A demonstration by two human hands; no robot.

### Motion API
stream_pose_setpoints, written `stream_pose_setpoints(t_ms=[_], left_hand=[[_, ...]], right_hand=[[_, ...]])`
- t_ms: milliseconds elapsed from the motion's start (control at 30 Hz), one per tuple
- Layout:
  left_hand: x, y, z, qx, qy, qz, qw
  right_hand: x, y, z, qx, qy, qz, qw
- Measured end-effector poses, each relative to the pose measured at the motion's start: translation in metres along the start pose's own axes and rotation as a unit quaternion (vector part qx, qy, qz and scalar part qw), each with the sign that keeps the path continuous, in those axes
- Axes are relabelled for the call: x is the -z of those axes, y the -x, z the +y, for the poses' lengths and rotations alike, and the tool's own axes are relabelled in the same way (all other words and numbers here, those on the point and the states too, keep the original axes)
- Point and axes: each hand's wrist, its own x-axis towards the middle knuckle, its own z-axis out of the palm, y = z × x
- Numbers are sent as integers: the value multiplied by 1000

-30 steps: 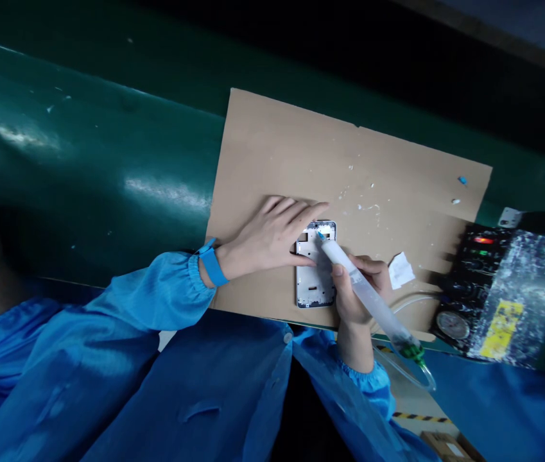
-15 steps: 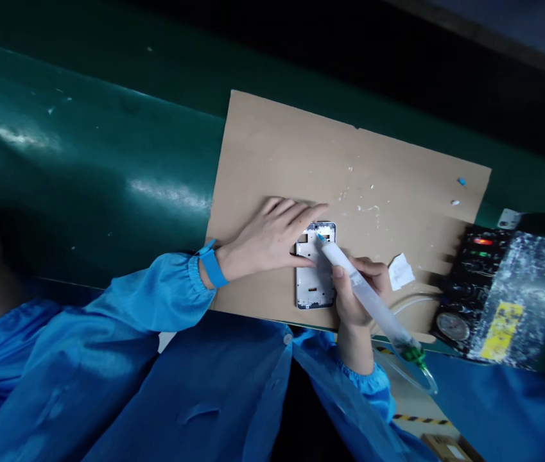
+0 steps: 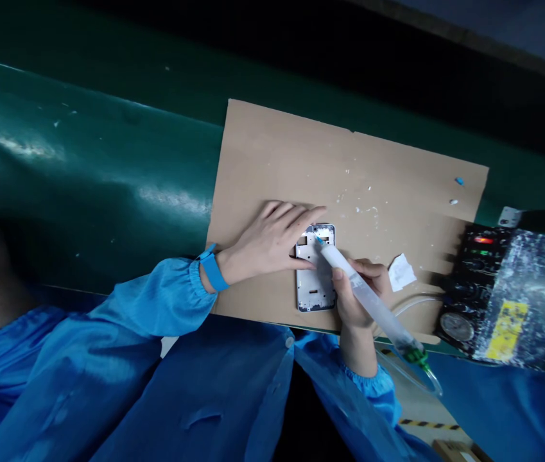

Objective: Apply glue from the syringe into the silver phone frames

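Observation:
A phone frame (image 3: 314, 282), a light grey plate with cutouts and a thin rim, lies flat on a cardboard sheet. My left hand (image 3: 276, 239) holds it from the left, index finger at its top edge and thumb over its left side. My right hand (image 3: 357, 298) is wrapped around a large translucent dispensing syringe (image 3: 373, 307), which slants down to the left. Its thin blue tip reaches the upper part of the frame; whether it touches is too small to tell. A green cap and clear hose end the syringe's rear.
The cardboard sheet (image 3: 272, 147) covers part of a green table (image 3: 122, 147). White bits are scattered on it, with a torn white paper piece (image 3: 401, 273) at right. Beyond stands a black dispenser unit (image 3: 508, 289) with a gauge and lit display. A blue band circles my left wrist.
The view has shifted slightly. Both hands, the phone frame and the syringe keep nearly the same places relative to each other.

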Motion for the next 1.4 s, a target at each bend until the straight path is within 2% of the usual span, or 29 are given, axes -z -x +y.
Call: stream_pose_setpoints(t_ms=[667,1400], left_hand=[[0,1,0,-2,-2,2,1000],[-1,0,-1,2,13,-1,1000]], right_hand=[[-1,-1,6,29,-31,-16,999],[1,0,1,-2,-20,-10,1000]])
